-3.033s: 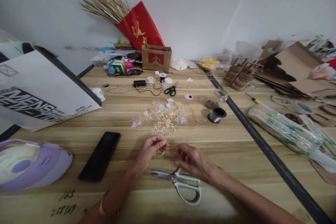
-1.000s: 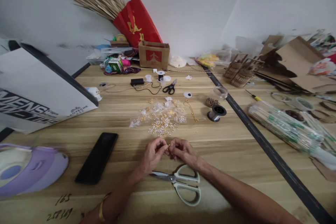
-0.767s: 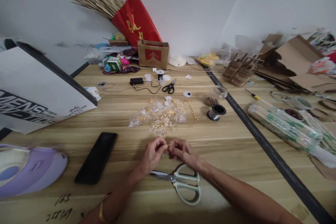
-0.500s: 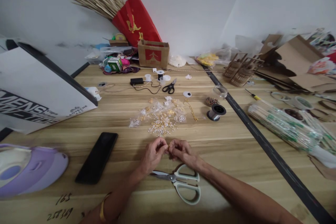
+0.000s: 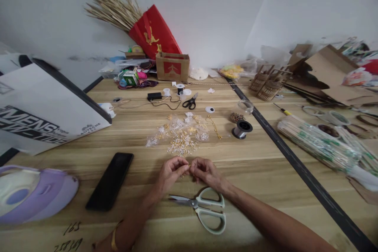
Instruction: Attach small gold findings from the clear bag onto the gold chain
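My left hand (image 5: 173,170) and my right hand (image 5: 204,171) meet over the table, thumbs and forefingers pinched around a tiny gold-coloured piece (image 5: 189,165). Its exact kind is too small to tell. Small beads dangle under the left fingertips. Just beyond lies a heap of gold and clear beads (image 5: 180,144), with small clear plastic bags (image 5: 177,124) behind it. A gold chain (image 5: 215,127) rests to their right. Below my hands lie scissors with pale green handles (image 5: 210,208), blades pointing left.
A black phone (image 5: 110,181) and a purple-white visor-like item (image 5: 38,193) lie left, near a white box (image 5: 53,110). Black scissors (image 5: 189,102), a wire spool (image 5: 242,129) and a bead jar (image 5: 240,113) stand farther back. Bagged sticks (image 5: 319,141) lie right.
The view has tilted up slightly, so the table things sit a little lower. Both hands stay pinched together; a few beads now show below the left fingertips.
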The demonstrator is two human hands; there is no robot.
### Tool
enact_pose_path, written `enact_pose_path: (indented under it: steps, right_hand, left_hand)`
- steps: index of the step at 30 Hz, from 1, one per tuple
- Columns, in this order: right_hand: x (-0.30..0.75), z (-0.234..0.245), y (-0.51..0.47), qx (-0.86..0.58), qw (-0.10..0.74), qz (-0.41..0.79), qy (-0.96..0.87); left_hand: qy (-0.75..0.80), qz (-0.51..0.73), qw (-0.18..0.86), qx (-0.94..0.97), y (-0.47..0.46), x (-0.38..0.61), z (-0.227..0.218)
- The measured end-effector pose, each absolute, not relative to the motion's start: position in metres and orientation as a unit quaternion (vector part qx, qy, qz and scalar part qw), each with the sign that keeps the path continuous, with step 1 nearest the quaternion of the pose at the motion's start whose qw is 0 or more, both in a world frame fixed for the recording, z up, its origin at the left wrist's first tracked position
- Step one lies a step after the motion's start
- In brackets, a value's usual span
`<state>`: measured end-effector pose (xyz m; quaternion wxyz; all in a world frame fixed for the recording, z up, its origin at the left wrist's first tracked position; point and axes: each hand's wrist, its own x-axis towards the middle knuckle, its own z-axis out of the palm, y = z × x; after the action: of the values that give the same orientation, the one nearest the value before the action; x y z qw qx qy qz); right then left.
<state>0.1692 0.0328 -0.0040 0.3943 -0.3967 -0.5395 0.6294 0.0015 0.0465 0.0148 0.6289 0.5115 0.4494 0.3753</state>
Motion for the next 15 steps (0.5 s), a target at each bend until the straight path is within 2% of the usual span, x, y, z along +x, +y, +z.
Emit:
enact_pose_path:
  steps: [11,15]
  right_hand:
    - [0.169,-0.001,0.032,-0.408,0.374,0.626,-0.549]
    - [0.177,0.007,0.034,-0.421,0.359,0.563,-0.613]
  left_hand:
    - [0.471,0.369,0.599,0.532,0.046,0.001,0.015]
    - [0.477,0.376,0.612,0.506,0.048,0.0,0.013]
